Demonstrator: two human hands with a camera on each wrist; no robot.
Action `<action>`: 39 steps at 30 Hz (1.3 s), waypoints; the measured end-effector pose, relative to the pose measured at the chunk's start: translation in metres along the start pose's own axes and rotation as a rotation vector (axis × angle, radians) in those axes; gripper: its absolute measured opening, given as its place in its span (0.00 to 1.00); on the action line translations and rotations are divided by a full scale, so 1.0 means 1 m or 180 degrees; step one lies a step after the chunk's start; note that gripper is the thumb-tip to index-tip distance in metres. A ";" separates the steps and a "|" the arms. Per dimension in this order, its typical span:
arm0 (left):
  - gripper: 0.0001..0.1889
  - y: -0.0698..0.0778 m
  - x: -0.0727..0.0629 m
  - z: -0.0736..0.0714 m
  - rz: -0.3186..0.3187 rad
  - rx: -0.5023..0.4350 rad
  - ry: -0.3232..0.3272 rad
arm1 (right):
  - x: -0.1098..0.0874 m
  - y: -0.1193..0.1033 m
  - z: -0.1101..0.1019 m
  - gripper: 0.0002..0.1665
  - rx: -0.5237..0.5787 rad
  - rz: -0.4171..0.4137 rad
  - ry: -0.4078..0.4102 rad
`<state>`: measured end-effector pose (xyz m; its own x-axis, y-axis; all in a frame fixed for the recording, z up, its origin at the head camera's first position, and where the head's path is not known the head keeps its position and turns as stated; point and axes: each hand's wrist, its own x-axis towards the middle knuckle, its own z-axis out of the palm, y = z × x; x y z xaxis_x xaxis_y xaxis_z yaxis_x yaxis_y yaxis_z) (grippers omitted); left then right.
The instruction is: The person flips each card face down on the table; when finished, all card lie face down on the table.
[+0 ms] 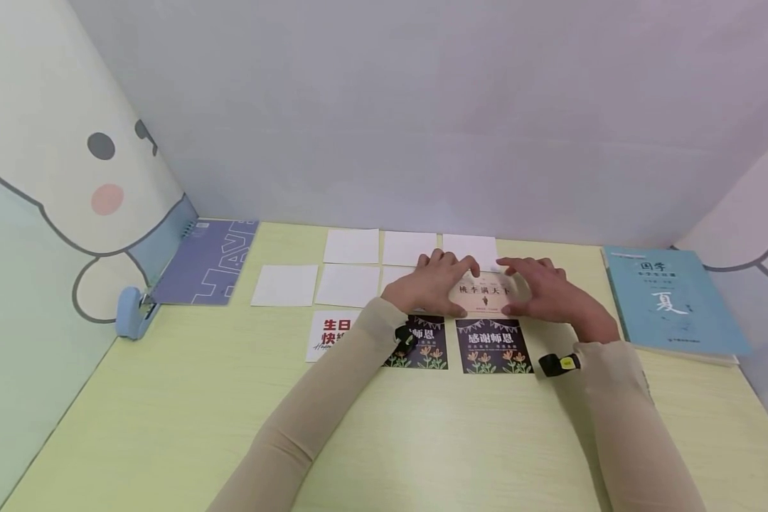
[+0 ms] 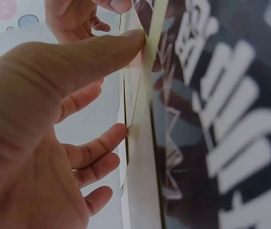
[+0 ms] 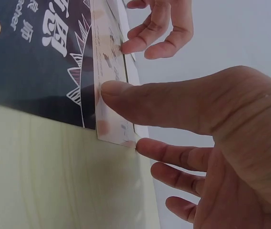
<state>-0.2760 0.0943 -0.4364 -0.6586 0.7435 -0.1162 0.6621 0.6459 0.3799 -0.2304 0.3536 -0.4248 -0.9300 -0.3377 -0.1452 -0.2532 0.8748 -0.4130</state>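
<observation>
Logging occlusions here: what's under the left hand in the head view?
A blank white card and pink printed card partly show beside the left hand; it covers the white card's right side. Anything else beneath is hidden.

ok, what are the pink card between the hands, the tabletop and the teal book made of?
Pink card: looks like printed cardstock, matte or satin; thin, no strong glare.
Tabletop: wood or wood-look laminate, dull; faint streaky grain, can't tell which.
Teal book: likely paper, smooth softcover; pale page edges along its near side.
</observation>
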 end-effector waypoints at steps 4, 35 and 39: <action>0.39 0.000 0.001 0.001 0.0027 -0.0001 0.0008 | -0.001 0.000 -0.002 0.54 0.0006 0.0025 -0.0007; 0.43 0.010 0.002 0.000 0.0296 -0.0180 0.0323 | -0.014 -0.001 -0.020 0.68 0.0355 -0.0508 0.0418; 0.44 0.012 0.006 0.000 0.0422 -0.0218 0.0520 | -0.016 -0.006 -0.024 0.68 0.0390 -0.0634 0.0518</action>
<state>-0.2716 0.1062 -0.4322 -0.6202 0.7796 0.0869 0.7246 0.5269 0.4442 -0.2207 0.3625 -0.3986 -0.8981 -0.4300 0.0919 -0.4105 0.7449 -0.5260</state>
